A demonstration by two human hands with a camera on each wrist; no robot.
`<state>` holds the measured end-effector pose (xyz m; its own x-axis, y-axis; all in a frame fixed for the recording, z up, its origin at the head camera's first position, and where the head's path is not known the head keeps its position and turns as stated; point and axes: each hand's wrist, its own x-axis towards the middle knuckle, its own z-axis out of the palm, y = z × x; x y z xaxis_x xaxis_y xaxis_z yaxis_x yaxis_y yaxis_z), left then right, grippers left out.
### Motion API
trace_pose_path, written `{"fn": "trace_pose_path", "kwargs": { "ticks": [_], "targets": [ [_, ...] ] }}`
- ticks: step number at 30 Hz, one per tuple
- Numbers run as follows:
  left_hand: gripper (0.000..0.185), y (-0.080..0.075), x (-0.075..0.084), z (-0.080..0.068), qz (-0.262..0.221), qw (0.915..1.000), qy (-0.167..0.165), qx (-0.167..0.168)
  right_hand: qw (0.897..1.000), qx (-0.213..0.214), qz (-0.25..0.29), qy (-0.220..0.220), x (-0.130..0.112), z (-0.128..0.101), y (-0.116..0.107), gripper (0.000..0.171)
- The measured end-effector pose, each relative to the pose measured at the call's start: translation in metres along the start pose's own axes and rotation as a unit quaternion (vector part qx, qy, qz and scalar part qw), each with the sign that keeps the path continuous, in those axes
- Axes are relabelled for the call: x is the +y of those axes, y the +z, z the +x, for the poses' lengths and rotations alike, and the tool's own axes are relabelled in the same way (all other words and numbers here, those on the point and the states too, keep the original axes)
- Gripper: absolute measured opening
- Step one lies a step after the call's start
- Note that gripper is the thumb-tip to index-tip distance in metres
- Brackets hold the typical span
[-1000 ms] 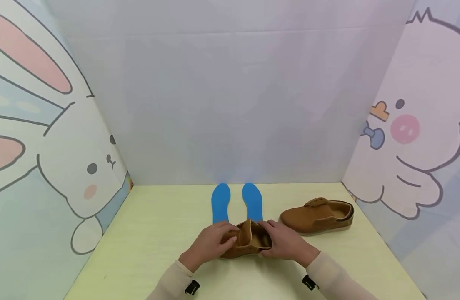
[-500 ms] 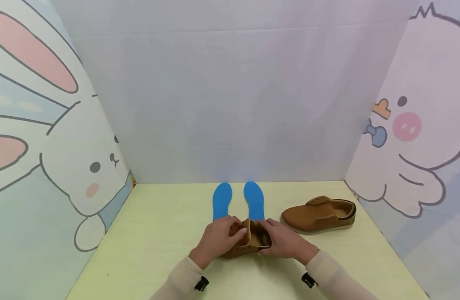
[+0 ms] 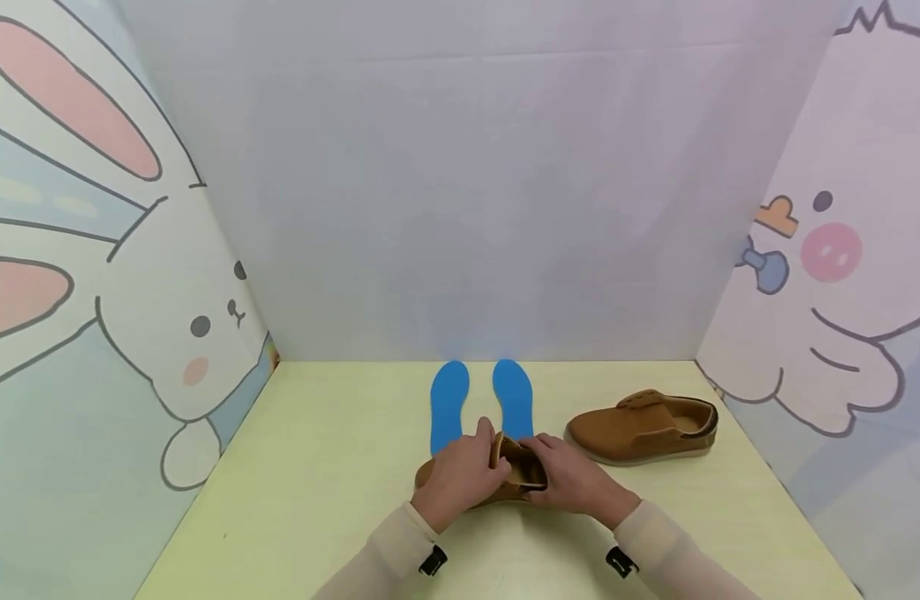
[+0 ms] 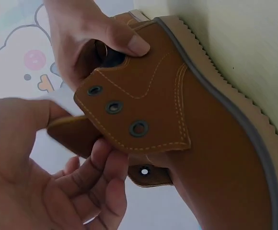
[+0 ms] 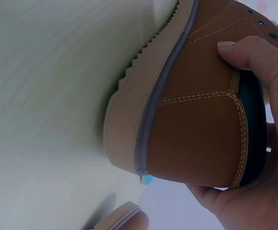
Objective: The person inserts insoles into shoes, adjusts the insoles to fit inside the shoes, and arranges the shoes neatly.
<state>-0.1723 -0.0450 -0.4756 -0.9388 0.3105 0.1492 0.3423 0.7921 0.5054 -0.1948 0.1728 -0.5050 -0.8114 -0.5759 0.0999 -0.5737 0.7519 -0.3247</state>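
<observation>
A brown lace-up shoe without laces (image 3: 425, 473) stands on the table, its toe to the left. My left hand (image 3: 463, 477) is over its front and pinches the tongue (image 4: 76, 133) between thumb and fingers, beside the eyelet flap (image 4: 144, 110). At the heel end my right hand (image 3: 576, 479) grips the collar, its thumb on the outer side (image 5: 254, 55) and its fingers on the far side, partly hidden. Serrated tan edging runs round the sole (image 5: 124, 120).
Two blue insoles (image 3: 447, 408) (image 3: 514, 396) lie side by side behind the shoe, their near ends partly covered. A matching brown shoe (image 3: 617, 433) stands to the right. Cartoon-printed panels (image 3: 197, 375) and a plain back wall (image 3: 460, 208) enclose the pale yellow table (image 3: 317, 450).
My left hand has moved right and up from the shoe's front onto the tongue and now pinches it. The right hand keeps its grip at the heel. The head view has shifted slightly.
</observation>
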Motion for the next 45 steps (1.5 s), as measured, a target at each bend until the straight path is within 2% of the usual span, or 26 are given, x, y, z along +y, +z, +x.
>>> {"fn": "trace_pose_path", "kwargs": {
  "ticks": [8,18,26,35,39,45],
  "targets": [
    [0.015,0.001,0.000,-0.003,-0.002,0.9981,0.054,0.030,1.000,0.019,-0.005,-0.001,0.006,-0.006,0.002,0.071],
    [0.010,0.000,-0.001,-0.009,0.015,0.9954,0.084,0.043,1.000,0.019,-0.013,-0.020,0.006,-0.010,0.003,0.071],
    [0.009,0.000,-0.010,-0.010,0.018,0.9958,0.078,0.044,0.999,0.027,-0.024,-0.019,0.005,-0.007,0.004,0.071],
    [0.013,-0.002,-0.018,-0.009,-0.033,0.9967,0.060,0.045,1.000,0.016,-0.020,0.001,0.003,-0.001,0.004,0.075],
    [0.011,-0.004,-0.021,-0.008,-0.040,0.9969,0.052,0.044,1.000,0.013,-0.026,0.008,0.003,-0.001,0.003,0.077],
    [0.004,-0.008,-0.029,-0.011,-0.043,0.9952,0.050,0.072,0.999,0.022,-0.040,-0.001,0.000,0.001,0.002,0.077]
  ]
}}
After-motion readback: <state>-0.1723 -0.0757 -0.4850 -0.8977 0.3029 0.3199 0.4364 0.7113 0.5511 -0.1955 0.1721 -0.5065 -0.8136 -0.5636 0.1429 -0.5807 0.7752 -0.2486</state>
